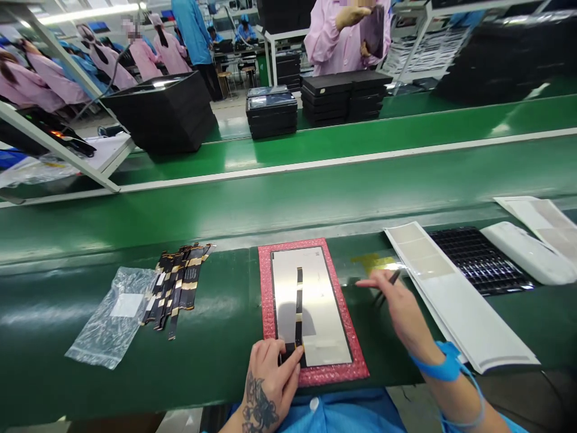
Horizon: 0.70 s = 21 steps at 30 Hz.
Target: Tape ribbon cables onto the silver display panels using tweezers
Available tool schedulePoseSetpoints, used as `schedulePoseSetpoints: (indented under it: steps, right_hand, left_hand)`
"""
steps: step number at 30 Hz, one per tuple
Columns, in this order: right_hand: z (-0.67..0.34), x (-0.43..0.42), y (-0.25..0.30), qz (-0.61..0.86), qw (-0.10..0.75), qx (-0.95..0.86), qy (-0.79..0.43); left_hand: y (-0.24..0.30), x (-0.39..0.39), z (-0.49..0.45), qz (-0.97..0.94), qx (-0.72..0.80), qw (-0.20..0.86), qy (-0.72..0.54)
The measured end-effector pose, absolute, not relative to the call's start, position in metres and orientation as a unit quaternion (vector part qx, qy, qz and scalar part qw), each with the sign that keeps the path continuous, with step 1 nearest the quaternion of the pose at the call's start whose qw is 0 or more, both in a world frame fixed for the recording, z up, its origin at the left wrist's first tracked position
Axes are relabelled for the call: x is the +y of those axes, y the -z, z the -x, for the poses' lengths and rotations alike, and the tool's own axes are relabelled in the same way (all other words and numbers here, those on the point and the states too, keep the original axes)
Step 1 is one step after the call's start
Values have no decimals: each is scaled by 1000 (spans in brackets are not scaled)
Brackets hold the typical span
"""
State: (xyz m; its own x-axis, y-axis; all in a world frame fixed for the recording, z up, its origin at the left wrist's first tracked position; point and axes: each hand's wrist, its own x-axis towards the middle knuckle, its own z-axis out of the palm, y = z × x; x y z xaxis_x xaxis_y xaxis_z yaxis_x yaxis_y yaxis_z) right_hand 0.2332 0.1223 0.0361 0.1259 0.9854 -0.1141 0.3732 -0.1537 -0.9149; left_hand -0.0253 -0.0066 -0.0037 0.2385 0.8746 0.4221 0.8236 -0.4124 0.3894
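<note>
A display panel (pixel 315 300) with a silvery back lies on a pink bubble-wrap sheet (pixel 267 288) in front of me. A narrow black-and-gold flex cable (pixel 299 300) runs lengthwise along it. My left hand (pixel 273 379) is at the panel's near edge, one digit pressing the cable's lower end and the other fingers curled beside it. Dark tweezers (pixel 382 293) are in my right hand (pixel 399 307), whose index finger stretches toward yellow tape pieces (pixel 373 262) on a clear strip. The tweezer tips point down and are hard to make out.
Several flex cables (pixel 180 282) lie left, overlapping a clear plastic bag (pixel 115 319). White sheets (pixel 464 300), a black gridded tray (pixel 480 258) and a white rounded object (pixel 529 249) lie right. Beyond the green bench, black trays (pixel 162 111) are stacked; a person in pink (pixel 331 36) holds a panel.
</note>
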Motion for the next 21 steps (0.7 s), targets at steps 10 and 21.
schedulePoseSetpoints:
  steps: [10,21]
  right_hand:
    - [-272,164,-25,632,486,-339,-500]
    - [-262,188,-7,614,518,-360,-474]
  left_hand:
    - [-33,67,18,-874,394,129,-256]
    - [21,157,-90,-882,446,54,-142]
